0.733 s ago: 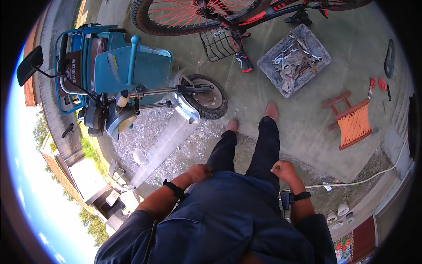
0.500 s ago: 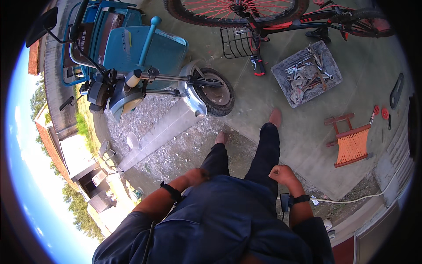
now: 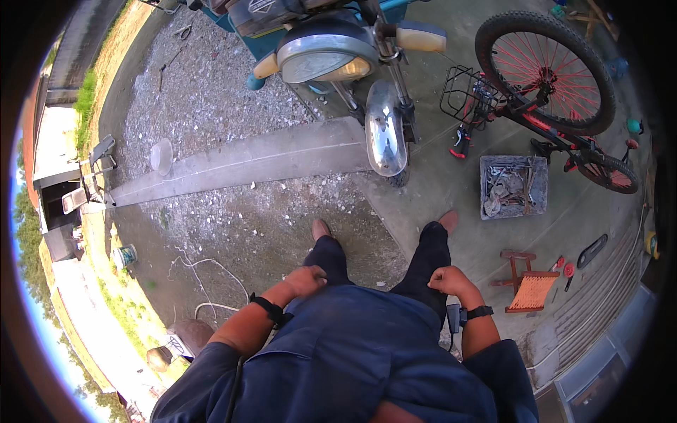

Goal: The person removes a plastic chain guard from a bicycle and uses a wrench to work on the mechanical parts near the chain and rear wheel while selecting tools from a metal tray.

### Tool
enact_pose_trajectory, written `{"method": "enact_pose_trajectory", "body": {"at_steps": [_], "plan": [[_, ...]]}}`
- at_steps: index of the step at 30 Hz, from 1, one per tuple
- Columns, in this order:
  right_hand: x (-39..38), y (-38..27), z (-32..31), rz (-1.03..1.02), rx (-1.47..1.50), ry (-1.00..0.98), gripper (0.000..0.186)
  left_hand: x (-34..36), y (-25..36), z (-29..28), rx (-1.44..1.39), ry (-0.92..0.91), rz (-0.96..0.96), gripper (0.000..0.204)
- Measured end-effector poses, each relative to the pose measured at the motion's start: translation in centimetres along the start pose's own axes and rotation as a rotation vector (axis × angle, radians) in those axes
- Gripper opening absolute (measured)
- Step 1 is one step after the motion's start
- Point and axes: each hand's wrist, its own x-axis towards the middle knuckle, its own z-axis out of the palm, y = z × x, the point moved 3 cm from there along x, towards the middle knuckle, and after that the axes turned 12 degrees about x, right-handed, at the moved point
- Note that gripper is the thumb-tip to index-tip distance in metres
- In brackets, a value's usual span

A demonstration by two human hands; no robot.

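My left hand (image 3: pixel 307 280) hangs loosely closed before my left thigh, with nothing visible in it. My right hand (image 3: pixel 451 280) is beside my right thigh, its fingers curled in with thumb and forefinger together; I see nothing in it either. Both wrists carry black straps, and a small dark box sits at the right one. Ahead on the right, a grey tray (image 3: pixel 484 192) of wrenches and other metal tools lies on the concrete. Beyond it an upside-down bicycle (image 3: pixel 546 127) with red spokes rests on the ground. Neither hand touches these things.
A cargo tricycle's front fender (image 3: pixel 385 134) stands straight ahead. To the right are an orange woven folding stool (image 3: pixel 534 291) and red-handled tools (image 3: pixel 568 271). A white cord (image 3: pixel 204 275) lies on the left. Farther left are a bucket (image 3: pixel 125 256) and a chair (image 3: pixel 99 155).
My view has swung left, so the tricycle, bicycle, tray and stool sit differently in the picture. My hands keep nearly the same place before my body, both closed.
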Motion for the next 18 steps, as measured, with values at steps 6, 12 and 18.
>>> {"method": "enact_pose_trajectory", "body": {"at_steps": [6, 12, 18], "plan": [[7.9, -12.4, 9.4, 0.167, -0.281, -0.152, 0.02, -4.5, -17.4, 0.5, -0.38, 0.273, -0.185, 0.035], [22.1, -26.3, 12.1, -0.1, -0.42, -0.046, 0.026, -7.4, -28.5, 9.0, -0.868, 0.222, -0.431, 0.036], [40.8, -33.6, 9.1, -0.168, -0.534, 0.269, 0.052, -6.4, -28.5, 13.7, -1.301, 0.17, -0.666, 0.037]]}}
